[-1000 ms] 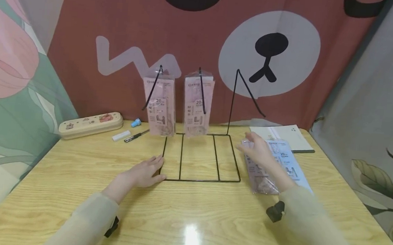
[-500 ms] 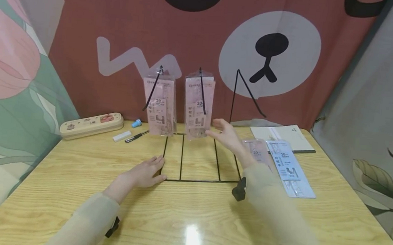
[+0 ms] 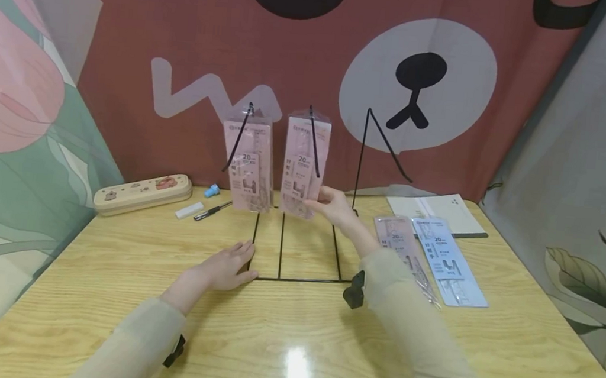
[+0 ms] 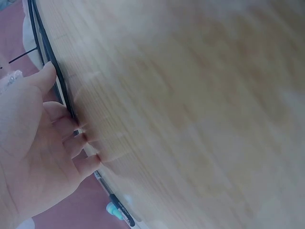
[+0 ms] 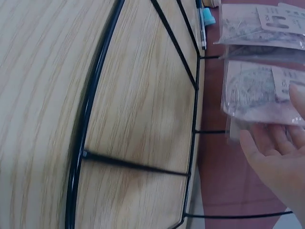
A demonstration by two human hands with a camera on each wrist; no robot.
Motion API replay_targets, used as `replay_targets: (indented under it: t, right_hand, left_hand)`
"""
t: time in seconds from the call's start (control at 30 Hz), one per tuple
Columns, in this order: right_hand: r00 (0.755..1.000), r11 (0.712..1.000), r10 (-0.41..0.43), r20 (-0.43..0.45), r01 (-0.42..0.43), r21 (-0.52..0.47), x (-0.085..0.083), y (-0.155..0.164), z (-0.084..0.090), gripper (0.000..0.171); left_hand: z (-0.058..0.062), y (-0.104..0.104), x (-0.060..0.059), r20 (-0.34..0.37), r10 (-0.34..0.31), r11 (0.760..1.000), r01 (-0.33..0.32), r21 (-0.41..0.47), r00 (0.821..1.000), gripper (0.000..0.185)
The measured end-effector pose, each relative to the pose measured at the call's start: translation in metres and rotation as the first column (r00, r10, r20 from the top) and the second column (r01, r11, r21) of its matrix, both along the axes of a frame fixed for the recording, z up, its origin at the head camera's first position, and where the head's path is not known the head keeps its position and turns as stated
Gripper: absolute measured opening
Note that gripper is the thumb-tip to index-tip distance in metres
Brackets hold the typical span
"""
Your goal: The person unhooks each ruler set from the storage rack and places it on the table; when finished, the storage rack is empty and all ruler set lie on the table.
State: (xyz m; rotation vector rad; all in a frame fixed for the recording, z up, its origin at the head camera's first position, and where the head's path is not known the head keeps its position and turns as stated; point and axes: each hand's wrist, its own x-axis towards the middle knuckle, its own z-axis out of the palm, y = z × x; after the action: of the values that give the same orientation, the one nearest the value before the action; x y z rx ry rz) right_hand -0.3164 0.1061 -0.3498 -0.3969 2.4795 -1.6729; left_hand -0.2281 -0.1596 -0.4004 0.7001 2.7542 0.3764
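Observation:
A black wire display rack (image 3: 281, 241) stands on the table with three upright hooks. Pink ruler-set packs in clear sleeves hang from two of them: the left packs (image 3: 248, 164) and the middle packs (image 3: 300, 153). My right hand (image 3: 336, 208) pinches the lower right edge of the middle packs, thumb in front and fingers behind, as the right wrist view shows on the pack (image 5: 250, 88). At the rack's left front corner lies my left hand (image 3: 224, 266), its fingers extended against the base wire and tabletop. The right hook (image 3: 387, 142) carries nothing.
To the right lie a pink ruler-set pack (image 3: 396, 232) and a blue one (image 3: 444, 253), with a notebook (image 3: 468, 220) behind. On the left are a pencil case (image 3: 142, 194), a white eraser (image 3: 189, 210), a pen (image 3: 210, 211) and a small blue item (image 3: 212, 191).
My right hand has moved left from above the packs on the table to the middle hanging packs and now pinches them; they have turned slightly. The left hand has stayed in place.

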Motion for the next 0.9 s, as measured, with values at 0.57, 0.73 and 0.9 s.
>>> replay_targets:
  t: [0.57,0.73,0.9]
  right_hand:
    - [0.985,0.987,0.158,0.069,-0.159,0.011,0.085,0.028,0.012,0.036]
    - [0.974,0.977,0.214,0.077,-0.213,-0.012,0.119,0.035,0.013,0.035]
    - [0.955,0.960,0.280,0.094,-0.280,-0.010,0.149,0.045,0.015,0.032]
  left_hand:
    - [0.001,0.001,0.000,-0.028,-0.006,1.000,0.006,-0.011,1.000,0.068]
    - [0.001,-0.001,-0.002,-0.017,-0.004,1.000,0.003,-0.015,1.000,0.068]
    - [-0.001,-0.001,-0.002,-0.016,-0.014,1.000,0.013,-0.014,1.000,0.068]
